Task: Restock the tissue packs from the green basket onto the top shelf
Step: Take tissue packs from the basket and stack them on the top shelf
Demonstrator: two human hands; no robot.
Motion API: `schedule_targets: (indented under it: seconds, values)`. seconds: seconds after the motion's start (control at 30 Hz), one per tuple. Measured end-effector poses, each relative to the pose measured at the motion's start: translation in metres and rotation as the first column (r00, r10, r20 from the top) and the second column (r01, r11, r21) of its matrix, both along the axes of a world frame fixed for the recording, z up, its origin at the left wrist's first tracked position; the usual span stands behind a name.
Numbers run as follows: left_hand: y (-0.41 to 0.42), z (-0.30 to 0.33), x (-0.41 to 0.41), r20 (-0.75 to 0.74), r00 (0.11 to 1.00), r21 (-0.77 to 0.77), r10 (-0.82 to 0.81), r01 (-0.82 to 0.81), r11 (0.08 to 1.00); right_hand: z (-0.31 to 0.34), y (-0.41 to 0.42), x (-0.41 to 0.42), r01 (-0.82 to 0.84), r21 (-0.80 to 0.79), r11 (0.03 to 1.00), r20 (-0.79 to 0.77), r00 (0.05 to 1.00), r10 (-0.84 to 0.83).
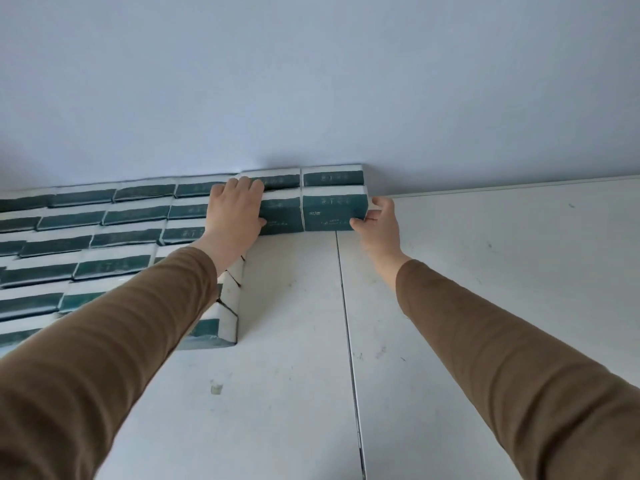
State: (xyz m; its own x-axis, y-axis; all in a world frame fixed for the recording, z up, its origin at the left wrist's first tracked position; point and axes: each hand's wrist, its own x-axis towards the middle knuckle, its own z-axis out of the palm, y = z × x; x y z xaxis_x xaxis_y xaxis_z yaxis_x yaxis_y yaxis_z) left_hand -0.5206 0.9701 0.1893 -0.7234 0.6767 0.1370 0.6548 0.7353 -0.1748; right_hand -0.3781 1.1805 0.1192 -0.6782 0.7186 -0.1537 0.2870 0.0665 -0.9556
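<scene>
Pressing in from both sides, the hands are on two green tissue packs at the back of the white top shelf (485, 271). Left hand (235, 211) lies spread over one pack (280, 216), fingers on top, thumb on its front. Right hand (379, 221) pinches the end of the neighbouring pack (334, 211), thumb underneath, fingers round the far side. Beyond the left hand, rows of packs (86, 244) fill the shelf; right of the right hand it's bare. Brown sleeves (502, 358) reach up.
</scene>
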Motion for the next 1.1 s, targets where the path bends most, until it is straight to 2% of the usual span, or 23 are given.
schedule_targets:
  seconds: [0.1,0.27,0.37,0.5,0.77,0.93,1.1]
  values:
    - [-0.004,0.006,0.025,0.031,0.999,0.067,-0.043,0.040,0.997,0.010,-0.007,0.036,-0.042,0.022,0.999,0.056,0.998,0.041]
    - [-0.004,0.012,0.119,0.157,0.967,0.209,-0.201,0.166,0.964,0.032,-0.040,0.147,-0.092,0.279,0.956,0.146,0.988,0.052]
    - [0.003,0.005,0.196,0.216,0.922,0.254,-0.322,0.266,0.930,0.040,-0.063,0.233,-0.103,0.426,0.899,0.203,0.979,0.016]
    - [0.016,-0.010,0.295,0.262,0.835,0.305,-0.484,0.404,0.862,0.043,-0.085,0.349,-0.106,0.521,0.847,0.297,0.953,-0.063]
    - [0.078,-0.035,0.457,0.282,0.638,0.334,-0.716,0.635,0.697,0.034,-0.068,0.541,0.028,0.531,0.847,0.393,0.877,-0.276]
    - [0.146,-0.066,0.558,0.369,0.529,0.305,-0.764,0.707,0.638,0.003,-0.023,0.648,0.124,0.478,0.869,0.470,0.800,-0.372]
    - [0.246,-0.124,0.657,0.454,0.443,0.224,-0.773,0.783,0.581,-0.059,0.057,0.746,0.199,0.377,0.905,0.550,0.738,-0.392]
